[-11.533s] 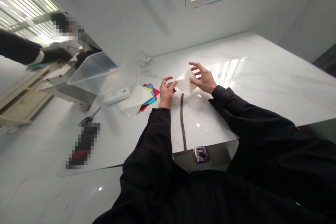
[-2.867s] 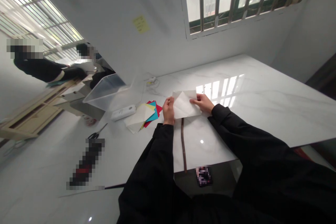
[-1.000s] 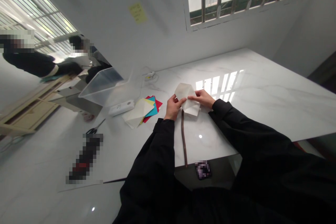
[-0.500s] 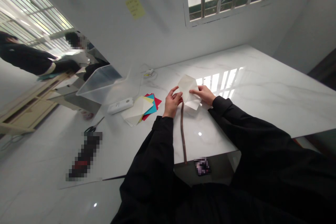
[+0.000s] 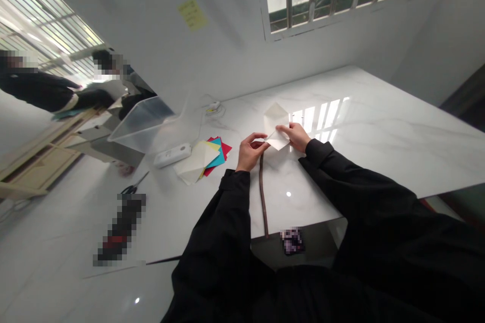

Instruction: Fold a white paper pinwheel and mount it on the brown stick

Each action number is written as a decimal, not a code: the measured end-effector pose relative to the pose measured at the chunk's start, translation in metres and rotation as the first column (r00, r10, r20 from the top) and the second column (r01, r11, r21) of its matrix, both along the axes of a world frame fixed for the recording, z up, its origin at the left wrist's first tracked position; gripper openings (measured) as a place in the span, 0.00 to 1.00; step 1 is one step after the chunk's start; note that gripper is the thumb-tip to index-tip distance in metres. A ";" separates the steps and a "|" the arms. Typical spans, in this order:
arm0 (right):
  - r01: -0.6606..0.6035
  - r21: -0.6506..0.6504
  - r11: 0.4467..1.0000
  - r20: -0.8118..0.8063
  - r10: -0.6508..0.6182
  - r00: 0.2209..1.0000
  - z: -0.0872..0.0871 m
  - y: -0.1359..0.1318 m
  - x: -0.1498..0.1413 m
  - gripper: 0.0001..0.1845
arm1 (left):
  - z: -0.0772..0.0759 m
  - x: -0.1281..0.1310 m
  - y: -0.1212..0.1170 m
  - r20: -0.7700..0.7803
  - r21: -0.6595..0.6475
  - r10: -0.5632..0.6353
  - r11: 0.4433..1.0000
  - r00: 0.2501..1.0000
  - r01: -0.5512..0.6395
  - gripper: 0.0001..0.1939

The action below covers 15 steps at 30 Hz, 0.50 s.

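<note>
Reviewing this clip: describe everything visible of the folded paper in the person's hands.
The folded paper is plain off-white, thin-looking and partly folded, with a pointed top, creases and a lower flap angled toward the wearer. The right hand grips its right side, thumb on the front; the left hand's fingertips are at its left edge. It is just beyond the brown stick's far end; whether it touches the table is unclear.

We hold both black-sleeved arms (image 5: pixel 215 222) forward, our left hand (image 5: pixel 249 154) curled, thumb (image 5: pixel 262 148) and index finger (image 5: pixel 257 136) extended toward our right hand (image 5: pixel 297 137), which pinches with its thumb on top.
</note>
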State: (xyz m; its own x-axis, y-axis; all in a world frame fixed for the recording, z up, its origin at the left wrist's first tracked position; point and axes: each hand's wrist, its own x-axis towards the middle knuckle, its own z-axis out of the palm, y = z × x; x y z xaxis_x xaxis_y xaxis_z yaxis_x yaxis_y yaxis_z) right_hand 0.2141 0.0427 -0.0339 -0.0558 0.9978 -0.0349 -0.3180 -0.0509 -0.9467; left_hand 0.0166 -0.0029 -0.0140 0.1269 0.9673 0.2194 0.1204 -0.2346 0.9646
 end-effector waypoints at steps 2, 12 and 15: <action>0.005 0.005 1.000 0.059 -0.005 0.998 0.003 -0.002 0.000 0.15 | 0.000 0.000 0.000 -0.014 -0.003 0.005 1.000 1.000 -0.005 0.22; -0.102 0.021 0.995 0.139 0.098 0.985 0.009 -0.008 0.003 0.16 | -0.001 0.003 -0.001 0.003 0.028 0.029 0.999 1.000 -0.029 0.20; -0.153 0.040 0.987 0.092 0.149 0.985 0.007 -0.007 0.004 0.18 | 0.000 0.005 -0.002 0.042 0.021 0.011 1.000 0.999 -0.012 0.32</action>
State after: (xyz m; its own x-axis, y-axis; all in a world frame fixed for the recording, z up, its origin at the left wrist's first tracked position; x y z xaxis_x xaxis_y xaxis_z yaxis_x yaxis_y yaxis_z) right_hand 0.2179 0.0355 -0.0266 -0.2051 0.9787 0.0003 -0.2251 -0.0469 -0.9732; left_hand 0.0219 -0.0047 -0.0137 0.1064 0.9636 0.2453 0.0827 -0.2544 0.9636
